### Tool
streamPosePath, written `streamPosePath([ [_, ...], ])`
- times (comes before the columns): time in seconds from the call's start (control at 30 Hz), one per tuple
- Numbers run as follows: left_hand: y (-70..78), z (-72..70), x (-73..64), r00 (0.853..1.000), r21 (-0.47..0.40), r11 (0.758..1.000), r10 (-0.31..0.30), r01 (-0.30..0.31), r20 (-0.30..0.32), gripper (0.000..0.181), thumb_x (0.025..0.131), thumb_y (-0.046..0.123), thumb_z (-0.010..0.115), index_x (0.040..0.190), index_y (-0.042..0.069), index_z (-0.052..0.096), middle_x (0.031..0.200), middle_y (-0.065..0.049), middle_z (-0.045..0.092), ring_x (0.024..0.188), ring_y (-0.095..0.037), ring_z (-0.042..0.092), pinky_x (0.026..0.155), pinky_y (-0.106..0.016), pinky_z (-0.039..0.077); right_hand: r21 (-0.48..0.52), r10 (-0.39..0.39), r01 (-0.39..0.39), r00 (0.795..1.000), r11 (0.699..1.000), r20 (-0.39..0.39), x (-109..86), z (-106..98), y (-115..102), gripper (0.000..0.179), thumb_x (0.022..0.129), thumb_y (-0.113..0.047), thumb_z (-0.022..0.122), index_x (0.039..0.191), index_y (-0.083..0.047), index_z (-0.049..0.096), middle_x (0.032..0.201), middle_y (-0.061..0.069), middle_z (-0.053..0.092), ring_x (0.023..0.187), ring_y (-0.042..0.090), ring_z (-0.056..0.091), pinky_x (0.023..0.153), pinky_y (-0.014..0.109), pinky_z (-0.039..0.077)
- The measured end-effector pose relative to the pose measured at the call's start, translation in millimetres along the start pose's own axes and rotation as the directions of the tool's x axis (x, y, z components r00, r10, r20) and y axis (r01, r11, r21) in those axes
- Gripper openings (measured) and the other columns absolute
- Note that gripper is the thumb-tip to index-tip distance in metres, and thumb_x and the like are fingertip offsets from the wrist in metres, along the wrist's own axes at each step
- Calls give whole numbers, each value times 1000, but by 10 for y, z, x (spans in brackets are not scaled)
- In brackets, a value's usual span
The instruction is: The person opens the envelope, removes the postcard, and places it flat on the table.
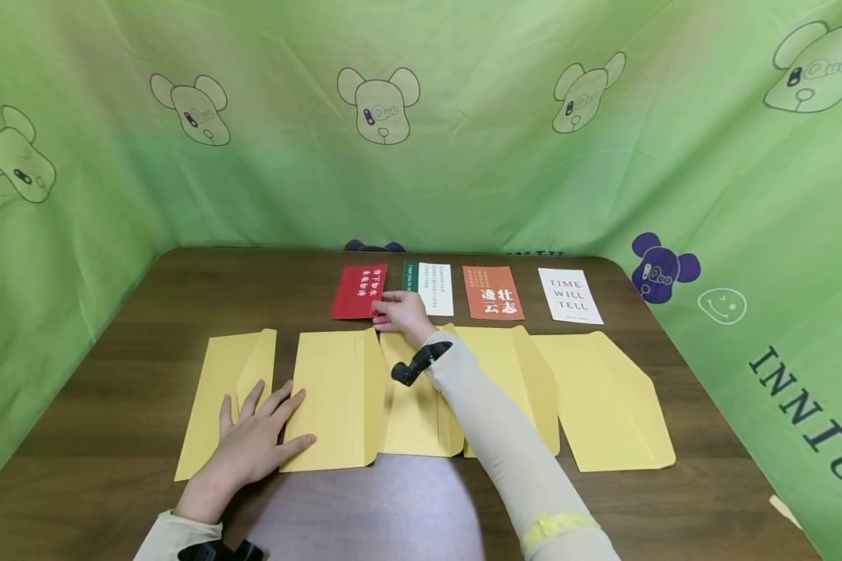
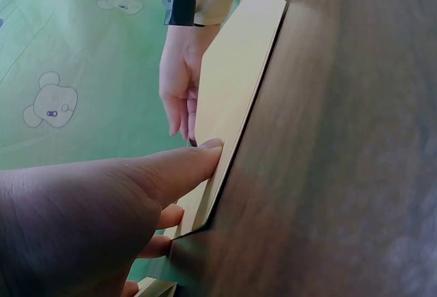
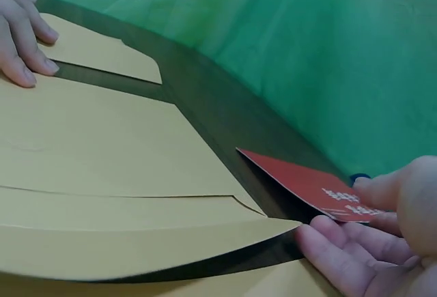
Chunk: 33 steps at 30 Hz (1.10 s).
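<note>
My right hand (image 1: 403, 315) pinches the right edge of a red card (image 1: 358, 292) with white characters, thumb above and fingers below. In the right wrist view that card (image 3: 293, 177) tilts up off the table. My left hand (image 1: 256, 444) lies spread over the two leftmost yellow envelopes, its thumb and fingertips on the second envelope (image 1: 330, 397). Its palm side covers part of the first envelope (image 1: 214, 382). The left wrist view shows the thumb resting along the envelope's edge (image 2: 232, 99). Under my right forearm lies a third envelope (image 1: 410, 421), partly hidden.
Right of the red card lie a green and white card (image 1: 435, 288), an orange card (image 1: 493, 292) and a white card (image 1: 571, 296). Two more envelopes, a fourth (image 1: 512, 366) and a fifth (image 1: 603, 405), lie on the right. Green printed cloth (image 1: 463, 187) surrounds the brown table (image 1: 112, 413).
</note>
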<state>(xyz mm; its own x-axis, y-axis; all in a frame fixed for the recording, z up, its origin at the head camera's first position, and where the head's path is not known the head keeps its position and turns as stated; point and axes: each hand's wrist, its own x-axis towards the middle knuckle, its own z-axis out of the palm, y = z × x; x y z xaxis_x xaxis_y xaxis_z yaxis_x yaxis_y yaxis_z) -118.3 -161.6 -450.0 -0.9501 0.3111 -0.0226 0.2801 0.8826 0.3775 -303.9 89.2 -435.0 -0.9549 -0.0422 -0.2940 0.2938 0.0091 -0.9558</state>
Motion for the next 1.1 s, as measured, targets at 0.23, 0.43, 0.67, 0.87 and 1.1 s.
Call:
streamPosePath([
  [0.23,-5,22,-7,1000,3,1000,3,-3,-10,71,91,57,61,147,14,51,154,-12,41,144,-50,20,104,-76,-1,1,29,-29,999,1000,30,24,-25,-23,43,102,-11,56,141,7,48,114,25,64,73,18,65,68,29,59],
  [0.43,-12,38,-3,1000,-5,1000,15,-15,-22,71,92,55,62,146,12,51,154,-13,41,143,-51,20,106,-75,6,-42,9,-7,999,999,43,11,-58,-68,43,103,-13,53,141,8,48,119,29,63,78,23,68,72,32,60],
  [0.67,-14,43,3,999,-1,1000,26,-26,-34,70,91,53,64,146,11,52,153,-14,42,142,-51,21,103,-77,15,-109,10,2,994,994,110,-42,-90,-118,47,105,-16,50,146,6,43,134,31,56,109,38,65,83,40,58],
  [0.87,-11,42,3,999,2,1000,24,-24,-32,71,91,55,63,146,11,52,154,-14,41,143,-51,21,103,-78,17,-122,25,-8,990,993,142,-80,-118,-159,49,105,-17,49,149,4,39,139,31,50,118,41,60,87,42,56],
  [1.1,-8,34,-2,999,-2,1000,18,-18,-38,70,91,55,63,146,11,52,154,-13,41,143,-50,21,103,-77,15,-86,-3,16,990,996,142,-87,-149,-176,50,105,-15,48,150,4,37,138,31,52,118,41,60,85,42,57],
])
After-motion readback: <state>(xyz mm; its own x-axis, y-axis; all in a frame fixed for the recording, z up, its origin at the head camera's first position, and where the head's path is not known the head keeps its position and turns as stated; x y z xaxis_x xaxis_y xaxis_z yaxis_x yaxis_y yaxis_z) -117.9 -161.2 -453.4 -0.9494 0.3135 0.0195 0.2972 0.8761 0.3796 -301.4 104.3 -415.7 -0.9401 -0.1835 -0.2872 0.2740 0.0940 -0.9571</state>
